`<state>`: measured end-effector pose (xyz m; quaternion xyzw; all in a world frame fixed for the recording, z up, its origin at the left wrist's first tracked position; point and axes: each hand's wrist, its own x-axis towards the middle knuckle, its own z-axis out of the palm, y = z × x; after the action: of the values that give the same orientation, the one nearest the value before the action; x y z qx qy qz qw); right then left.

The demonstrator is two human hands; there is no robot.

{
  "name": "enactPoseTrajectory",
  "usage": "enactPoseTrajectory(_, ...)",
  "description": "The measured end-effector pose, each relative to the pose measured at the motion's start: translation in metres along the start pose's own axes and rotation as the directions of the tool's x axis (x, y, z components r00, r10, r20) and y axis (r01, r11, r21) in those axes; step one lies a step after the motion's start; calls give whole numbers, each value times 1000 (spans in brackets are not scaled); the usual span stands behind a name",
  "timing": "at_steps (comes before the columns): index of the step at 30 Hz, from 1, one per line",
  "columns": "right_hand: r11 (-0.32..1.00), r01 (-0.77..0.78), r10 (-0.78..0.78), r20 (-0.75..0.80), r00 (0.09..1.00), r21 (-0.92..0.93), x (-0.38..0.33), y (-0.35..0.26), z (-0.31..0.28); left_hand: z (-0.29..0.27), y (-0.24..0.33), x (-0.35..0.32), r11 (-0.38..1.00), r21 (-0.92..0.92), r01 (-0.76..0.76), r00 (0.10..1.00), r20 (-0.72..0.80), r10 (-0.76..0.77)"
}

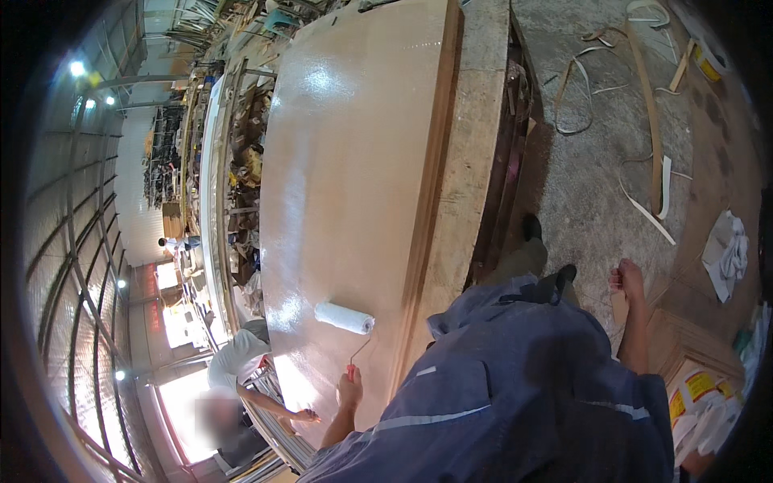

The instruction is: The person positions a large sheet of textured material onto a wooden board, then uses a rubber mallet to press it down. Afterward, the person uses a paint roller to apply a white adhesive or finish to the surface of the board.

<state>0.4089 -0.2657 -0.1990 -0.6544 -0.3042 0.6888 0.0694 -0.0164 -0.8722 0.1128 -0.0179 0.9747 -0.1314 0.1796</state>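
My left hand (349, 390) is closed around the red handle of a paint roller (345, 317). Its white sleeve rests on a large tan panel (354, 161), near the end closest to me. Wet, glossy patches shine along the panel's left side and far part. Away from the panel, my right hand (628, 279) hangs over the floor on the right with its fingers curled in. A small tan flat piece (618, 307) shows just below that hand; I cannot tell whether the fingers hold it.
Across the panel, another person (241, 358) in a light shirt reaches a hand toward its near left corner. A board ledge (465, 145) runs along the panel's right edge. Loose strips (648, 105), a white cloth (726, 253) and white buckets (696, 390) lie or stand at right.
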Motion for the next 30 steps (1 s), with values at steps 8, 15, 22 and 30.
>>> enactPoseTrajectory(8, 987, -162, 162, 49, 986, -15, 7, 50, -22, -67, 63, 130, 952, -155, 263, 957, 167, -237)
enactPoseTrajectory(15, 977, -213, 209, -115, 971, -24, -33, -6, 22, -179, 139, 410, 191, 728, -659, 727, 549, 412)
enactPoseTrajectory(22, 993, -120, 118, -82, 990, -19, -11, -71, 42, -283, 429, 477, 778, 133, -614, 789, 82, 608)
enactPoseTrajectory(30, 991, -19, 14, -37, 999, -132, -1, -147, 70, -288, 670, 358, 467, 38, -883, 469, 43, 882)
